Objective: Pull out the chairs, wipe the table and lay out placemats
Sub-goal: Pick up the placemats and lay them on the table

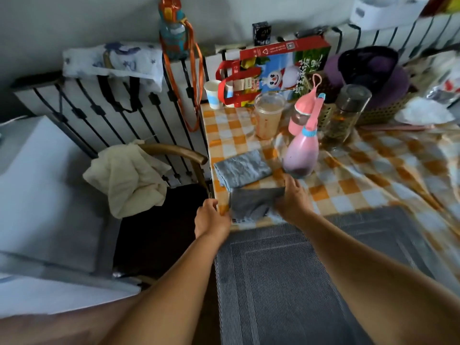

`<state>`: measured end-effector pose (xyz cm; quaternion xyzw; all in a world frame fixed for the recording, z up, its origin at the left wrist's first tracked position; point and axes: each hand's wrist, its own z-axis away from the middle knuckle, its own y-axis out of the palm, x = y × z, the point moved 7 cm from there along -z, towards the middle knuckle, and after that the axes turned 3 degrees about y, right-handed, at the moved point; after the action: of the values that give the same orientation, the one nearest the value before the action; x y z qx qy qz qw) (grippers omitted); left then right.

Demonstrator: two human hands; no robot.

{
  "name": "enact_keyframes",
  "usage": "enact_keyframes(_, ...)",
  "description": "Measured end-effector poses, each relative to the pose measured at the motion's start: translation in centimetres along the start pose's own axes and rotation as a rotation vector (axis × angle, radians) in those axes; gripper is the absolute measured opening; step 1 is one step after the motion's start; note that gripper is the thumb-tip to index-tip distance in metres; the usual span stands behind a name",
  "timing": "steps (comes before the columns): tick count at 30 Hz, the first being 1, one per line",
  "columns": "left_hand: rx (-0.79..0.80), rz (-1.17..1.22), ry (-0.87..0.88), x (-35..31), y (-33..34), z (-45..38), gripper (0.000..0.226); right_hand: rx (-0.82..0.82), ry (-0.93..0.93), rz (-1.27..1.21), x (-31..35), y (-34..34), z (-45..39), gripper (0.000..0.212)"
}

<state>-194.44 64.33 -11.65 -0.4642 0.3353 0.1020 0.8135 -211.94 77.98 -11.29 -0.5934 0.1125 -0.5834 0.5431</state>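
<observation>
Grey woven placemat (298,270) lies flat on the checked tablecloth (348,185).

Just past the placemat's far-left corner: dark grey cloth (251,202).
- Right hand (292,201) bunches its right side, fingers curled in.
- Left hand (211,219) sits at its left edge; fingers hidden, grip cannot be told.

Farther beyond the placemat: lighter folded cloth (241,170), pink spray bottle (301,155).

Left of the placemat: chair (174,148).

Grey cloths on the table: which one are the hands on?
The darker grey cloth at the near edge: right hand grips it, left hand at its left side. The lighter folded cloth lies beyond, untouched.
</observation>
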Motion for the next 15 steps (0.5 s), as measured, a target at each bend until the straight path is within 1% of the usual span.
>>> enact_keyframes(2,-0.012,-0.019,-0.029,1.2,-0.2,1.8,0.048,-0.028,-0.015,0.039,-0.2,-0.3,1.4,0.081)
enact_keyframes(3,-0.009,-0.033,-0.049,2.0,-0.3,3.2,0.052,-0.042,-0.024,0.06,-0.2,-0.2,2.5,0.08)
enact_keyframes(6,0.055,0.017,-0.122,5.2,0.7,7.2,0.067,-0.048,-0.038,0.108,-0.8,0.5,6.3,0.067)
enact_keyframes(8,0.117,0.077,-0.169,7.1,1.5,10.0,0.068,-0.015,-0.045,0.147,-1.1,1.5,9.3,0.061)
enact_keyframes(10,0.166,0.11,-0.162,8.4,2.1,12.3,0.06,0.04,-0.058,0.176,-1.3,2.7,12.0,0.058)
enact_keyframes(12,0.161,0.156,-0.12,8.9,2.1,14.0,0.048,0.073,-0.072,0.186,-1.6,3.5,14.4,0.057)
enact_keyframes(15,0.121,0.179,-0.085,9.1,1.1,16.4,0.023,0.116,-0.076,0.189,-2.1,4.3,18.2,0.057)
